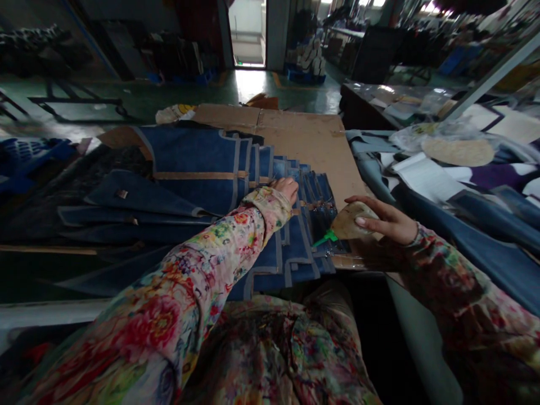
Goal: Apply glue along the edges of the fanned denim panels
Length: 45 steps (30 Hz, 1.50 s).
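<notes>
A fanned stack of blue denim pieces [211,169] with pale edging lies on a cardboard-covered table [312,140]. My left hand [287,188] rests on the upper edge of the stacked pieces, fingers curled down onto the fabric. My right hand [386,219] holds a tan, rounded cardboard template [350,220] at the right edge of the stack. A small green object [325,238] pokes out just below the template. Both arms wear flowered sleeves.
More dark denim pieces [126,208] lie to the left. On the right, another table [442,185] carries blue fabric, white papers and a round tan piece [458,151]. A blue crate [29,157] stands far left. Beyond is a green floor and a doorway [248,34].
</notes>
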### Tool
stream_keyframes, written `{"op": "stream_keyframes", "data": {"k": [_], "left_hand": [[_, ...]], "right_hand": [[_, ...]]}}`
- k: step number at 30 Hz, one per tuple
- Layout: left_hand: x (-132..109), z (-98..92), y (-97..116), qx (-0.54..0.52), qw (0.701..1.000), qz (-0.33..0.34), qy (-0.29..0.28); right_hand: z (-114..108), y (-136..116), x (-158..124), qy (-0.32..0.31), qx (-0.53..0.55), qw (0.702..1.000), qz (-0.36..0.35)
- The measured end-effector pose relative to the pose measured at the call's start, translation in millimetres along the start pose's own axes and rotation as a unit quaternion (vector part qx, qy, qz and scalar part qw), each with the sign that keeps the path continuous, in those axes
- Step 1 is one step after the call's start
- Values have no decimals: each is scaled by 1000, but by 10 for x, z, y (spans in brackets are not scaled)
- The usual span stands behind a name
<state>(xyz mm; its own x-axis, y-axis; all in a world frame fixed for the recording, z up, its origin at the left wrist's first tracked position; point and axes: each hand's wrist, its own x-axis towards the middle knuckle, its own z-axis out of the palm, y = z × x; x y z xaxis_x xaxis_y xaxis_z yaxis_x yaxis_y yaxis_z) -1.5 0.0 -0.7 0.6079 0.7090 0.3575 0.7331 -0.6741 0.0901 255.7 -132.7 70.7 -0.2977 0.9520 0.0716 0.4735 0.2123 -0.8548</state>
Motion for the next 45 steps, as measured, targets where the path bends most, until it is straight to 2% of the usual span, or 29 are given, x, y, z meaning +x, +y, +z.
{"op": "stream_keyframes", "data": {"k": [6, 13, 18, 24, 26, 31, 35, 40, 45], "left_hand": [[17, -11, 16, 9, 1000, -12, -19], [21, -135, 93, -2, 999, -27, -33], [9, -62, 41, -8, 1000, -13, -14], [-4, 17, -12, -8, 1000, 1, 3], [-7, -4, 3, -6, 1000, -5, -5], [-5, -139, 83, -3, 999, -21, -30], [-10, -229, 124, -2, 999, -26, -46], [-24, -133, 76, -5, 1000, -18, -25], [-24, -20, 25, -11, 1000, -4, 1]], "right_hand": [[28, -42, -110, -18, 8, 1000, 7], [95, -17, -139, 1, 11, 1000, -17], [110, 35, -6, 17, 2, 1000, -26], [126, 114, 240, 79, -28, 992, -90], [121, 118, 255, 81, -37, 991, -99], [89, 103, 191, 33, -31, 994, -104], [105, 160, 251, 49, -34, 991, -116], [127, 250, 384, 95, -70, 983, -142], [101, 253, 398, 101, -81, 980, -151]]}}
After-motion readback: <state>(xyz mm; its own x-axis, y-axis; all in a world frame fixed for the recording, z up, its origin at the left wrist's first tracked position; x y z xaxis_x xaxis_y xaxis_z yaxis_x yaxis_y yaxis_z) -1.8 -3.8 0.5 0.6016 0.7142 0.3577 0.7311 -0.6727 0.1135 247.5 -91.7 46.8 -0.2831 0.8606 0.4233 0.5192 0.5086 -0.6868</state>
